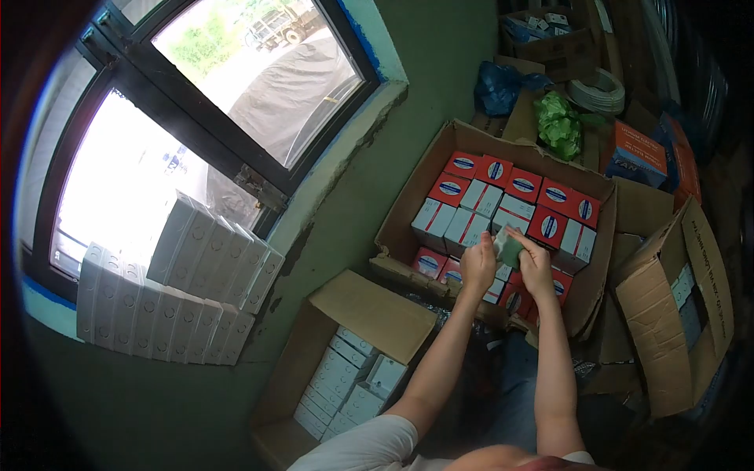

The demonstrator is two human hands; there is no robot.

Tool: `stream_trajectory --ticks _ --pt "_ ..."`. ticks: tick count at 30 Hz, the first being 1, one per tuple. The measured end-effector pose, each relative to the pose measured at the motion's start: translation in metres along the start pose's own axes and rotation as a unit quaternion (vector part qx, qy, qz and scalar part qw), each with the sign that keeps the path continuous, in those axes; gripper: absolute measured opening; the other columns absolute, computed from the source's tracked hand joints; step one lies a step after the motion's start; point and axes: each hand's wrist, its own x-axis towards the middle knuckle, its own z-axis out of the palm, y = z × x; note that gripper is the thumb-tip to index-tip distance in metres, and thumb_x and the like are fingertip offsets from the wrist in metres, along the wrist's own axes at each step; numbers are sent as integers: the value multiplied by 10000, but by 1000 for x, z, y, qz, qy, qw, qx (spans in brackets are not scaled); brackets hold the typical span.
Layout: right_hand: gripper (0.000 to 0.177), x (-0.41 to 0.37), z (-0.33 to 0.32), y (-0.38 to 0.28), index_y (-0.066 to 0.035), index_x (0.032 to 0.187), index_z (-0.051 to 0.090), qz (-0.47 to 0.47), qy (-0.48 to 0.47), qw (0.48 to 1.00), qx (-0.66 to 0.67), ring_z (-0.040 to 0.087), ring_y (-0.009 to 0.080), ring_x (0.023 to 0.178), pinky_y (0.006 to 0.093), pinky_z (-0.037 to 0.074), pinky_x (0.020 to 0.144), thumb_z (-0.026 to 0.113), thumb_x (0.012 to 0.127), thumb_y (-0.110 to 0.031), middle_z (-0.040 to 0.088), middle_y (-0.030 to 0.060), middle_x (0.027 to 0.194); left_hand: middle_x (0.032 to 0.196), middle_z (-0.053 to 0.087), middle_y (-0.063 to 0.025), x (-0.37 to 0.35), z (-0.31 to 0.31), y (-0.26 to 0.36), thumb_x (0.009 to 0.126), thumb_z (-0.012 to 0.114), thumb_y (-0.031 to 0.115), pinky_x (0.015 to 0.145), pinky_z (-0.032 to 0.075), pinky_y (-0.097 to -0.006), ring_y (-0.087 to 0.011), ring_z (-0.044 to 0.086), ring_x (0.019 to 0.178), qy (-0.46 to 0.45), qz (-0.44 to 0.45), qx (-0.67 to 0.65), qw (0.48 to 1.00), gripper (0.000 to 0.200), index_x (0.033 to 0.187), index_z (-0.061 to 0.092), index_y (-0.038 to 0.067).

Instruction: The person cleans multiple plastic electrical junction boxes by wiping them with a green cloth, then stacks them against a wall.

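Note:
Between my two hands is a small pale green and white object (508,250); its kind is too small and blurred to make out. My left hand (477,265) is closed at its left side, thumb pointing up. My right hand (536,267) grips it from the right with bent fingers. Both hands are above an open cardboard carton (397,228) packed with small red and white boxes. Red box ends with blue-and-white oval labels (547,225) face up, among boxes with white sides (466,228) up. My forearms hide part of the carton's near side.
At lower left, another open carton (369,310) holds white electrical boxes (334,377). More white boxes (149,314) are stacked on the window sill. To the right stands an open carton (656,337). Behind lie a green bag (558,125), a blue bag (503,88) and coiled cable (597,93).

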Motion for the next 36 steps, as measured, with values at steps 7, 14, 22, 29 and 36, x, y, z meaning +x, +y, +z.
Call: stream_trajectory --ticks 7,14,22,29,36 --pt "478 -4 1 -14 11 1256 582 -67 27 994 -78 416 334 1345 406 364 1094 354 836 34 544 173 1350 464 471 -94 0 2 4 1011 302 548 493 379 -360 -141 496 467 32 -16 1 999 768 595 567 -40" --pt "440 1 13 3 14 1264 561 -81 43 991 -94 475 375 1286 423 406 1043 379 865 -28 599 212 1252 426 409 -61 1 -7 20 1022 400 443 432 314 -353 -108 397 410 62 -15 29 998 687 532 501 -28" --pt "412 6 1 19 24 1252 542 44 159 986 33 609 313 1077 374 446 933 376 888 -76 632 195 1150 616 550 0 2 0 -1 1019 451 382 494 341 -265 -60 488 575 -14 38 -173 984 518 714 596 -11" --pt "397 10 2 19 28 1222 557 28 213 974 68 613 278 1058 365 449 933 400 868 -61 637 179 1128 1137 615 -56 8 -23 31 979 515 433 837 427 -247 -110 547 1002 -274 -131 -254 918 566 1325 520 -15" --pt "360 0 -14 -25 21 1146 601 -64 191 977 -63 656 312 973 401 508 848 436 833 -44 655 195 1058 1265 581 -74 16 -39 20 907 643 130 930 429 -267 -131 555 1090 -394 -123 -328 850 602 1429 375 -9"
